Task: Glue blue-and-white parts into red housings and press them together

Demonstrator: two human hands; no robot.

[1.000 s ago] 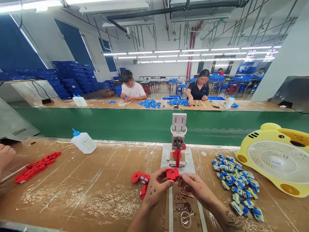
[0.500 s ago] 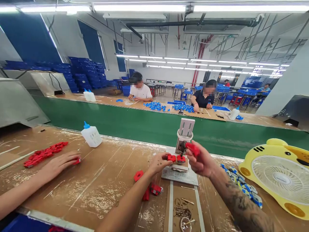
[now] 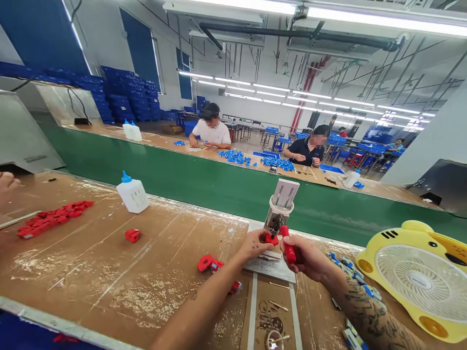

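Red block, right of frame centre, under the clamp. Left hand pinches its left side; right hand wraps the red handle. Judgement: block wants to sit flat and square, fingertips clear of the clamp's tip, handle pressure smooth.

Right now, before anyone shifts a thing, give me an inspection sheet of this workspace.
Surface: brown tabletop, pale marks and lines.
Work things: red piece at the hand press; loose red pieces nearby; long red cluster further left.
Clutter: white bottle, small cup, swab, yellow fan.
Left grip: at the red piece; firmness unclear.
Right grip: closed around the red handle.
Cables: dark cable by a metal housing, far bench.
Surroundings: green divider; two people beyond; another person's hand at left edge.
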